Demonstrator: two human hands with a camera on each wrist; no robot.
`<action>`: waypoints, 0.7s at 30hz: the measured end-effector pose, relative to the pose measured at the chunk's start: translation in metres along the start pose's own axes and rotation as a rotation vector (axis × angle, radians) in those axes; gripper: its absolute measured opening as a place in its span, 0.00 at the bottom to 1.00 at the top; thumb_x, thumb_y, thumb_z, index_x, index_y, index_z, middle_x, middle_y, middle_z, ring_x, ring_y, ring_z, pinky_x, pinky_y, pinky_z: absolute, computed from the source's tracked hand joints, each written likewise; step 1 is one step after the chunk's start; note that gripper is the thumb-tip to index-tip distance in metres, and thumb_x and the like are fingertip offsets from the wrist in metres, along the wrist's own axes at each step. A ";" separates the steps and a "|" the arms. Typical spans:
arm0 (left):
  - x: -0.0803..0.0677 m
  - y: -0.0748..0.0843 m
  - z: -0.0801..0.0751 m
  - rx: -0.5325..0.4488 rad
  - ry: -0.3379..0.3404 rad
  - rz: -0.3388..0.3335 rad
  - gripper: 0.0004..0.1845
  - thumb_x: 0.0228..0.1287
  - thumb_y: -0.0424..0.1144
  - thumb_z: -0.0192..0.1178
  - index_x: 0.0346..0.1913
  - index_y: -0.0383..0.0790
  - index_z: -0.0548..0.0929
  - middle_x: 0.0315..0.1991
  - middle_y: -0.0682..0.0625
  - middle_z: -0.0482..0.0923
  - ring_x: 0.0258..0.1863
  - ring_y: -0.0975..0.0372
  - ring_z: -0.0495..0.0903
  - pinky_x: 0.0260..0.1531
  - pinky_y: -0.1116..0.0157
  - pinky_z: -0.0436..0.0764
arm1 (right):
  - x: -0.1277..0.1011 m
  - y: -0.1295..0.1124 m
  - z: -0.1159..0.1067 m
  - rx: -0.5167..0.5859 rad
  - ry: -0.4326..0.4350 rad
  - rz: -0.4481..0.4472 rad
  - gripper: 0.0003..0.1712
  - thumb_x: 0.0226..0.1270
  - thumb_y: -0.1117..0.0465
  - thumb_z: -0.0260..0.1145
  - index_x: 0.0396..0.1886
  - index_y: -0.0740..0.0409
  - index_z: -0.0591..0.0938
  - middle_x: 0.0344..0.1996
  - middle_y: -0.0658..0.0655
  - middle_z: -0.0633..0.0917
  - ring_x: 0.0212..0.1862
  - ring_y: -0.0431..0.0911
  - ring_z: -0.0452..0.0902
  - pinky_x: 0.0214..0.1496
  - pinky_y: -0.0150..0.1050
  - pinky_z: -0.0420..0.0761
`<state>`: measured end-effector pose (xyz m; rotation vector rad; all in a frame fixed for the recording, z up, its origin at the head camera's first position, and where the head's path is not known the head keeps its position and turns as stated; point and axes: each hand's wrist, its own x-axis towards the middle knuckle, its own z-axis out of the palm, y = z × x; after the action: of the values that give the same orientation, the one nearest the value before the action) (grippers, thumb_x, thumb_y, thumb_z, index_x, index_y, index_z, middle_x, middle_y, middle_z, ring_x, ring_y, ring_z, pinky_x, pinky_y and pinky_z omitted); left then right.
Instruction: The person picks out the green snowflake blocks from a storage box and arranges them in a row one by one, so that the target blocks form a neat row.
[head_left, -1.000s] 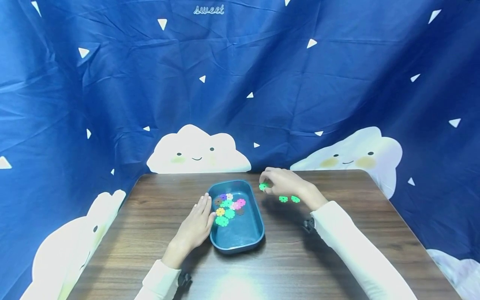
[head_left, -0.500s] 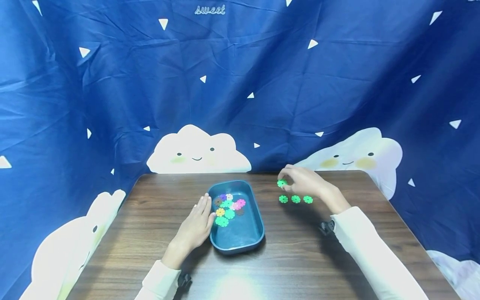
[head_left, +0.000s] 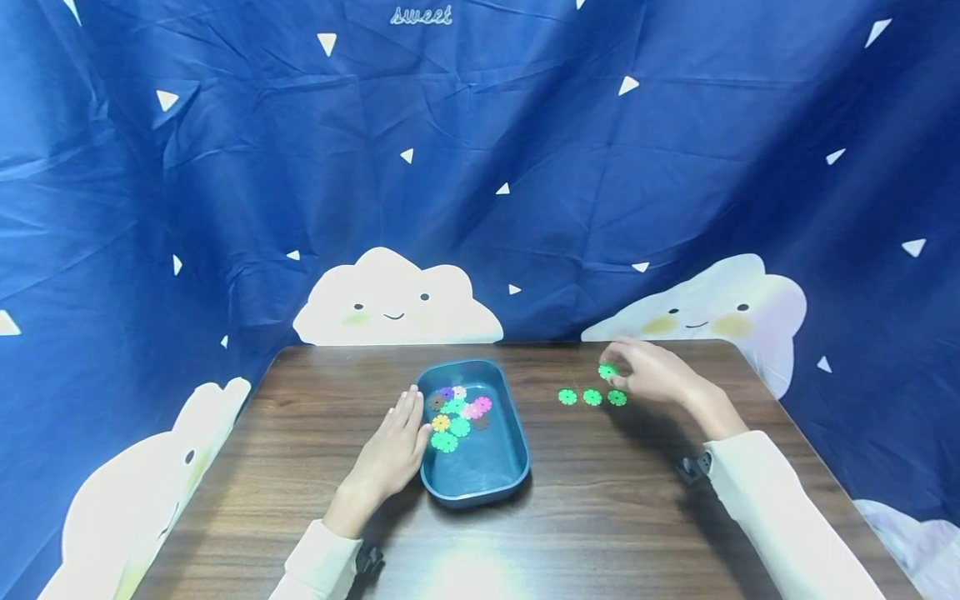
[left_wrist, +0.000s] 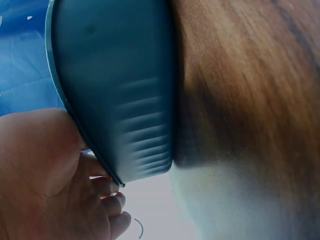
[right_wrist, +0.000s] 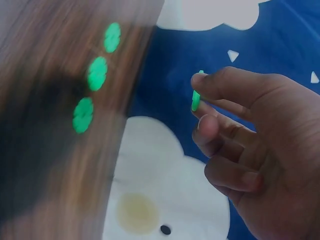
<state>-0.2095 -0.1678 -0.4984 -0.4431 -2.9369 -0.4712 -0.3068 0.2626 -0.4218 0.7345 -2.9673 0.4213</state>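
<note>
In the head view my right hand point(head_left: 651, 369) pinches a green notched plastic disc point(head_left: 607, 372) above the table, to the right of the tray. The right wrist view shows this disc point(right_wrist: 196, 95) edge-on between thumb and fingertip. Just below, three like green discs point(head_left: 592, 397) lie in a row on the wood. My left hand point(head_left: 390, 443) rests with fairly straight fingers along the left rim of a dark teal tray point(head_left: 480, 483). From the left wrist, the fingers point(left_wrist: 112, 207) touch the rim beside the tray's ribbed outer wall point(left_wrist: 120, 100).
Inside the tray several notched discs lie in a loose cluster: green, orange point(head_left: 441, 423), pink point(head_left: 482, 405), purple and brown. The brown wooden table point(head_left: 337, 383) ends at the back against a blue curtain point(head_left: 450, 167) printed with clouds and white triangles.
My right hand has carried a green disc rightward from beside the tray, past the row, whose third disc has come into view from behind the hand. The left hand and tray stay put.
</note>
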 end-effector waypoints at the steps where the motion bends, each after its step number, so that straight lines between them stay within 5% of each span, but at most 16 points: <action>1: 0.000 0.000 0.000 -0.001 -0.001 -0.001 0.32 0.78 0.46 0.43 0.76 0.31 0.54 0.78 0.40 0.48 0.78 0.51 0.48 0.76 0.50 0.55 | -0.002 0.004 0.001 -0.001 -0.001 0.010 0.17 0.58 0.55 0.71 0.48 0.50 0.83 0.48 0.51 0.83 0.49 0.50 0.81 0.52 0.54 0.80; 13: 0.001 -0.001 -0.001 0.005 0.001 -0.007 0.32 0.79 0.48 0.40 0.76 0.33 0.53 0.79 0.41 0.47 0.78 0.52 0.47 0.76 0.51 0.54 | -0.024 0.045 0.009 0.017 0.022 0.063 0.17 0.57 0.58 0.73 0.47 0.53 0.83 0.47 0.55 0.83 0.50 0.57 0.82 0.50 0.59 0.79; 21: 0.001 -0.003 0.003 -0.005 0.015 0.001 0.32 0.78 0.47 0.43 0.76 0.31 0.55 0.78 0.40 0.49 0.78 0.50 0.49 0.76 0.49 0.56 | -0.028 0.065 0.032 0.046 -0.012 0.123 0.13 0.58 0.58 0.71 0.43 0.53 0.83 0.46 0.58 0.83 0.45 0.54 0.80 0.45 0.57 0.79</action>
<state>-0.2117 -0.1691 -0.5022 -0.4391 -2.9212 -0.4800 -0.3122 0.3216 -0.4725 0.5618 -3.0344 0.4962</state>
